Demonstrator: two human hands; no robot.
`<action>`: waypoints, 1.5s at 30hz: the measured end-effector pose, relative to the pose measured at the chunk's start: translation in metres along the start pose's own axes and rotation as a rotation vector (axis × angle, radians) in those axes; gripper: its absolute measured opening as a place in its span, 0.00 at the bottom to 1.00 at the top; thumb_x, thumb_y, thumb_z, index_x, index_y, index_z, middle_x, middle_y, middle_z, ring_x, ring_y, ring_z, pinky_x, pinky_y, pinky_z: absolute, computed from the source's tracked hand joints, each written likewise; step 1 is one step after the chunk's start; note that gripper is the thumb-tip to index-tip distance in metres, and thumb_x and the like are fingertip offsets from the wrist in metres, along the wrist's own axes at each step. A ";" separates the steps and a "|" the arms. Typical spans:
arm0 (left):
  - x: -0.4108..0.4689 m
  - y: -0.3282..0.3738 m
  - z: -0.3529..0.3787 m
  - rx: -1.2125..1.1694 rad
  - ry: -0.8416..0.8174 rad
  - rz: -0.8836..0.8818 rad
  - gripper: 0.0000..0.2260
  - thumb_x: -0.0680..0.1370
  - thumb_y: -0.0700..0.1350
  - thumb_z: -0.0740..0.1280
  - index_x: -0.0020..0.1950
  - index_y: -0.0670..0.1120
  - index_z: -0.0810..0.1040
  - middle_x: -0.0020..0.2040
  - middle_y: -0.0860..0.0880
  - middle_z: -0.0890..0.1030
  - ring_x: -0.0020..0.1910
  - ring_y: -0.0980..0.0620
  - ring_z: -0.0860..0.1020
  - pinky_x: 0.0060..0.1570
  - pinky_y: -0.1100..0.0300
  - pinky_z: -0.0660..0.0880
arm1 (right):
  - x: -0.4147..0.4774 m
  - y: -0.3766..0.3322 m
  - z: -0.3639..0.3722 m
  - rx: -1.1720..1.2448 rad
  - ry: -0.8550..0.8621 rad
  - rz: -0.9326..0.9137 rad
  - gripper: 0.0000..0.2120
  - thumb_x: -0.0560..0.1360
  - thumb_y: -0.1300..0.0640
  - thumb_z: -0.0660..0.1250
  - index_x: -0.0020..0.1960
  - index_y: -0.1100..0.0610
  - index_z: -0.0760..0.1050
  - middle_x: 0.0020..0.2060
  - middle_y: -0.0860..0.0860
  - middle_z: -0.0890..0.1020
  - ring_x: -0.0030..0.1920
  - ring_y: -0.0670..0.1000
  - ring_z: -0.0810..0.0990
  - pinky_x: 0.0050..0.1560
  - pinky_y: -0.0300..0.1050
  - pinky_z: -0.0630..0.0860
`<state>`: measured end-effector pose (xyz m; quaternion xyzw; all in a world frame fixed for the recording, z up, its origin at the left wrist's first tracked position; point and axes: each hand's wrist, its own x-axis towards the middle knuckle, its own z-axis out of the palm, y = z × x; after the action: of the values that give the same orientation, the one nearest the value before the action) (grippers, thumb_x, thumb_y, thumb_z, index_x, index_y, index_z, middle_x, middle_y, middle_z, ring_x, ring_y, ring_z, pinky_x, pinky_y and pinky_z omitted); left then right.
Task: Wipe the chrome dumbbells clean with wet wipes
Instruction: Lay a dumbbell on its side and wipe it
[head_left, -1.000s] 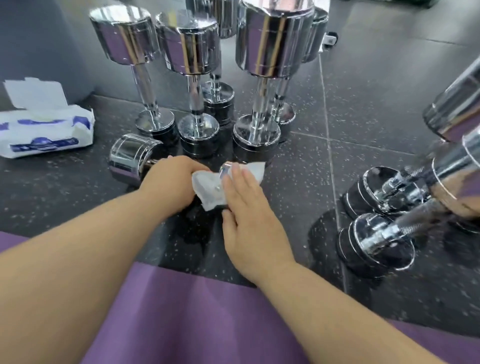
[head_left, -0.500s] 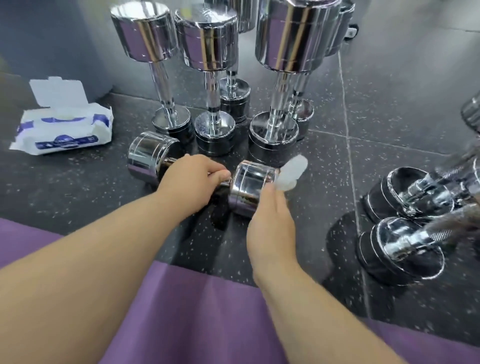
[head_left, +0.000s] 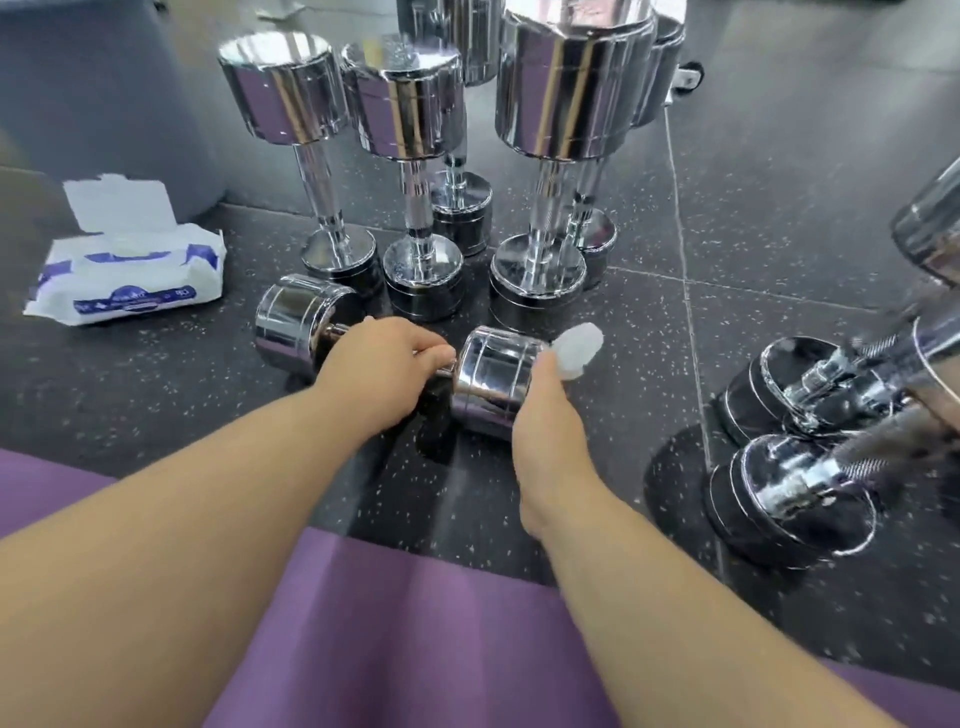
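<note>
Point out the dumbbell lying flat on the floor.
The dumbbell whose handle the left hand grips; the dumbbells behind stand on end.

a: where's the left hand (head_left: 382, 371)?
b: knuckles up, fingers curled round the handle of the shiny chrome dumbbell (head_left: 493, 382) that lies on its side. its bare forearm runs in from the lower left.
a: and the right hand (head_left: 545, 415)?
b: edge-on, thumb on top, just beside the dumbbell's right head, holding a crumpled white wet wipe (head_left: 579, 349). its fingers are hidden. the bare forearm comes in from the lower right, wrist about straight.
</note>
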<state>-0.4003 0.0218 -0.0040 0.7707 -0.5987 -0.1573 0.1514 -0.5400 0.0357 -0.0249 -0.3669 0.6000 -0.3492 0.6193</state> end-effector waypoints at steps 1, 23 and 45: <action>0.000 -0.001 0.000 0.014 -0.003 0.003 0.12 0.83 0.52 0.60 0.59 0.56 0.82 0.55 0.49 0.83 0.58 0.47 0.77 0.70 0.58 0.52 | 0.004 -0.002 0.001 0.009 0.010 0.021 0.25 0.79 0.33 0.47 0.64 0.43 0.74 0.57 0.45 0.79 0.56 0.47 0.75 0.58 0.47 0.70; -0.029 0.075 -0.003 0.070 -0.221 -0.278 0.32 0.77 0.66 0.58 0.69 0.42 0.66 0.67 0.42 0.72 0.65 0.40 0.72 0.58 0.50 0.69 | -0.005 -0.007 -0.041 0.213 -0.173 0.289 0.15 0.80 0.70 0.50 0.44 0.64 0.74 0.26 0.56 0.82 0.23 0.51 0.80 0.43 0.49 0.82; -0.055 0.107 -0.050 -1.007 0.022 -0.331 0.10 0.72 0.48 0.72 0.47 0.44 0.78 0.34 0.46 0.79 0.27 0.50 0.78 0.32 0.51 0.81 | -0.042 -0.084 -0.071 -0.120 -0.182 -0.253 0.08 0.70 0.52 0.68 0.46 0.42 0.83 0.45 0.53 0.86 0.42 0.54 0.82 0.40 0.49 0.79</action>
<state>-0.4857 0.0515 0.0902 0.6883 -0.3179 -0.4390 0.4821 -0.6122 0.0293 0.0685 -0.5057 0.5103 -0.3533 0.5991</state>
